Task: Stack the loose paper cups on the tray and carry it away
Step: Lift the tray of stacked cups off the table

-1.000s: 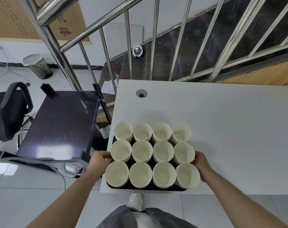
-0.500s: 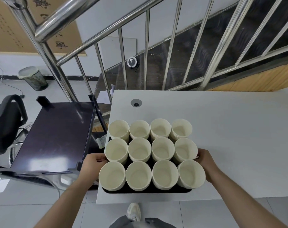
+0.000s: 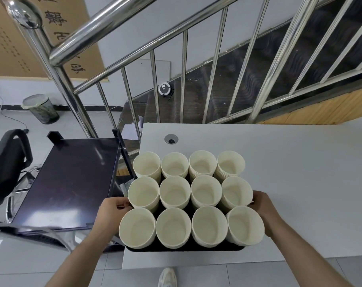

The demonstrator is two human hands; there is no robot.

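both grips clamped on tray [image 3: 184, 249]; stair railing [image 3: 122, 40] ahead, monitor [image 3: 68, 183] left.

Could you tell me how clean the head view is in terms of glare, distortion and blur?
Head view: wide-angle bending bows the railing; ceiling light glares off the dark cart top; paper cups sharp, evenly lit; cart's near edge smeared.

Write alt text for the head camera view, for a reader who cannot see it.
Two bare hands grip the sides of a black tray holding twelve stacks of cream paper cups in a three-by-four grid, the left hand and right hand at opposite edges, at the near edge of a white table. A steel stair railing rises behind; a dark cart stands left.
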